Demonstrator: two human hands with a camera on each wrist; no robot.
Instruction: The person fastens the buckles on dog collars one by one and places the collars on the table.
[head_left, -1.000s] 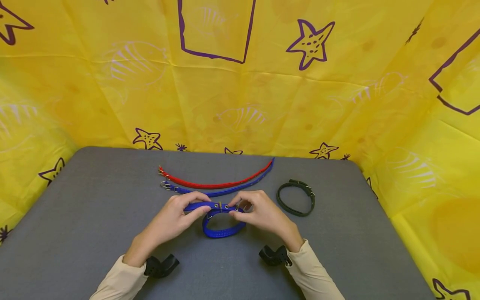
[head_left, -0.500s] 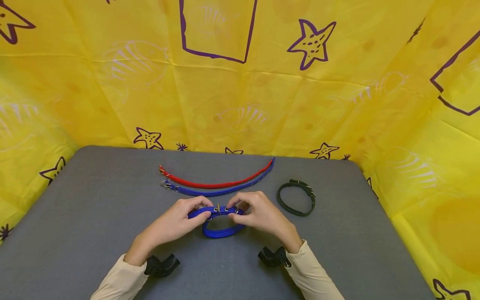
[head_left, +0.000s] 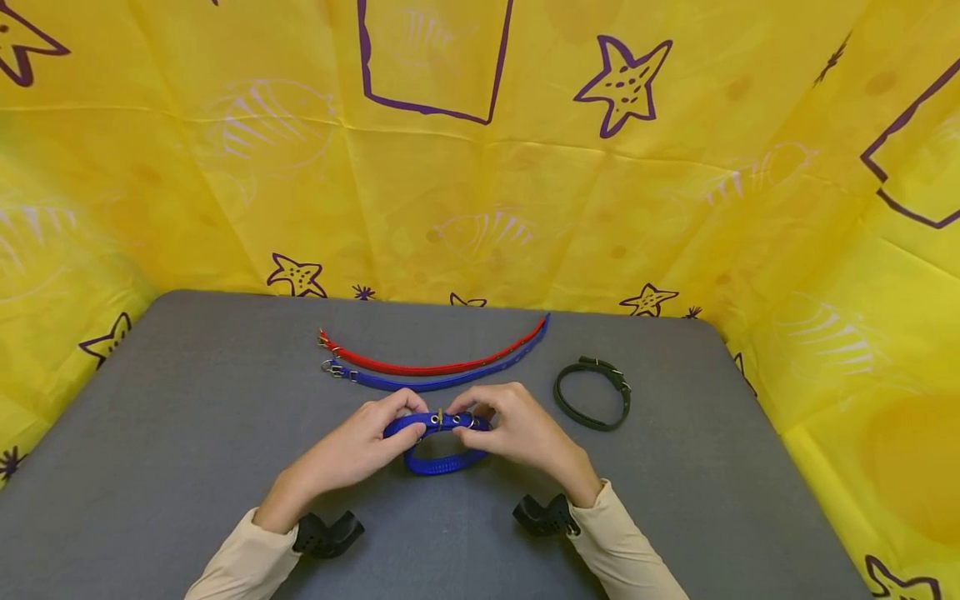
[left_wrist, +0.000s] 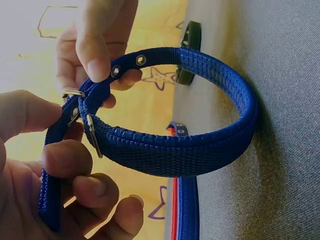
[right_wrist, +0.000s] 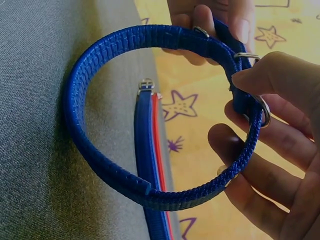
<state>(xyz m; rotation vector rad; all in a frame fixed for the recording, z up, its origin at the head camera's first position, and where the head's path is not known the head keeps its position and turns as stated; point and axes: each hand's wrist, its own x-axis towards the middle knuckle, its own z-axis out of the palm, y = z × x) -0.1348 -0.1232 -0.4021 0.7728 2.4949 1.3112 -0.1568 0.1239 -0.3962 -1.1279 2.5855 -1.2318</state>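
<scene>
A blue collar (head_left: 442,466), its strap run through a metal buckle (left_wrist: 74,93) into a round loop, is held up between both hands over the grey table. My left hand (head_left: 360,437) pinches the eyeleted tail (left_wrist: 51,190) of the strap between thumb and fingers, just left of the buckle. On the other side, my right hand (head_left: 521,429) pinches the band beside the buckle, near a metal D-ring (right_wrist: 265,111). The padded part of the loop hangs below the hands. Brass-coloured eyelets (left_wrist: 141,60) show along the strap.
Behind the hands, a red collar (head_left: 420,369) and another blue collar (head_left: 427,385) lie stretched out side by side on the grey table (head_left: 225,375). A dark green collar (head_left: 570,408) lies buckled in a loop to the right. Yellow patterned cloth (head_left: 465,183) walls the table.
My left hand has shifted slightly right along the strap, closer to the buckle. The right fingertips have moved a little left, towards it. The collars on the table have stayed put.
</scene>
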